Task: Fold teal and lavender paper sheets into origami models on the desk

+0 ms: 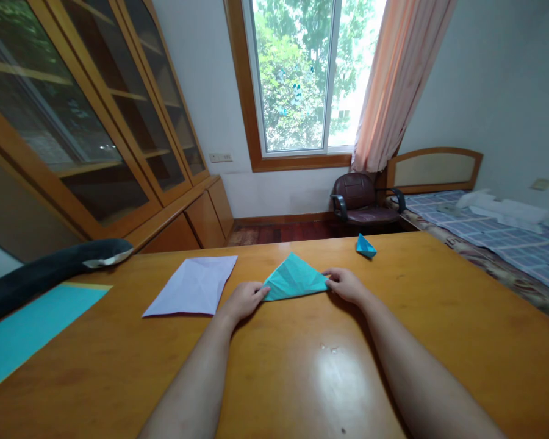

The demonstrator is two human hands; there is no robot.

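A teal sheet of paper (295, 275), folded into a triangle, lies flat on the wooden table (439, 341). My left hand (243, 299) pinches its left corner with the fingertips. At the triangle's right corner, my right hand (345, 283) presses down with fingers curled. A creased pale lilac sheet (193, 285) lies just left of my left hand. A small folded blue paper shape (365, 246) sits near the table's far edge, beyond my right hand.
A large teal sheet (32, 326) lies at the table's left edge, with a dark grey plush toy (50, 268) above it. Glass-door wooden cabinets (96, 122) stand left. A brown chair (363, 198) and a bed (498, 238) lie beyond the table.
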